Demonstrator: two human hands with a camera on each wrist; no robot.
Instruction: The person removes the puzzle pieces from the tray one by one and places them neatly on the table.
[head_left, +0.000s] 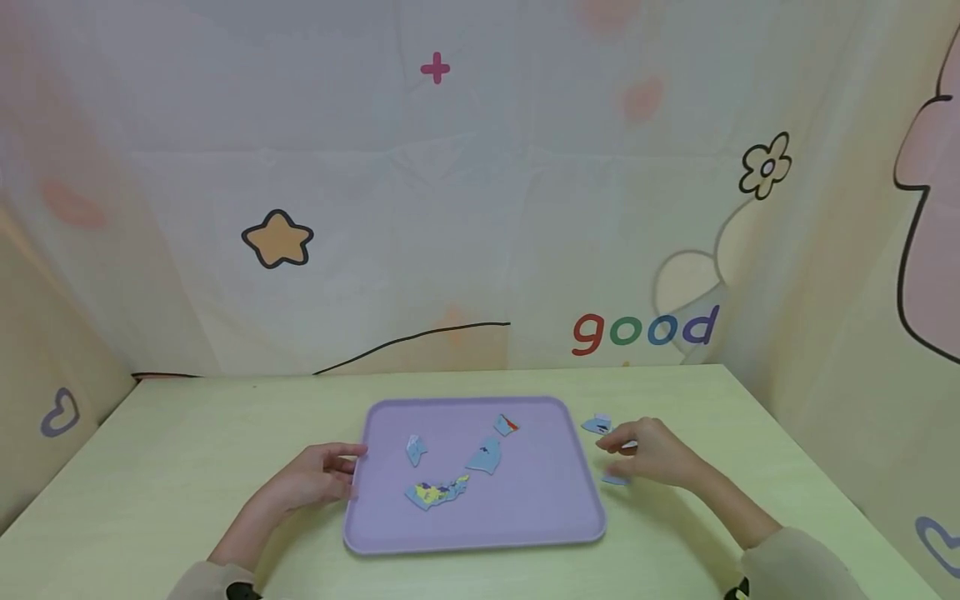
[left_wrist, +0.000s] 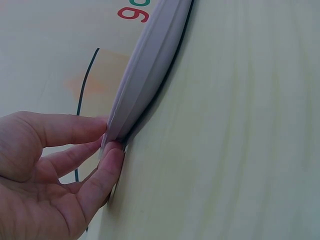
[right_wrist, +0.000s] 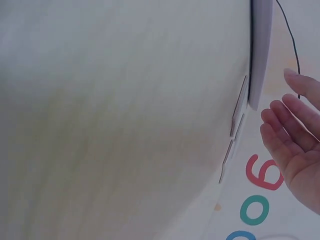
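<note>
A shallow lilac tray (head_left: 540, 517) lies on the table. My left hand (head_left: 315, 479) rests at its left side, fingertips and thumb touching the rim. In the left wrist view those fingertips meet the edge of the tray (left_wrist: 150, 65). Just right of the tray my right hand (head_left: 652, 454) hovers with fingers loosely bent and nothing between them; the right wrist view shows its thumb and fingers (right_wrist: 277, 150) apart. Under and beside it lie flat light-blue puzzle pieces, one farther back (head_left: 597, 426) and another nearer (head_left: 615, 480), partly hidden by the hand.
Inside the tray are several puzzle pieces: a yellow-and-purple patterned one (head_left: 435, 493), a blue one (head_left: 486, 456), one with a red stripe (head_left: 506, 425) and a small pale one (head_left: 416, 450). A printed curtain (head_left: 360, 250) hangs behind the table (head_left: 225, 425).
</note>
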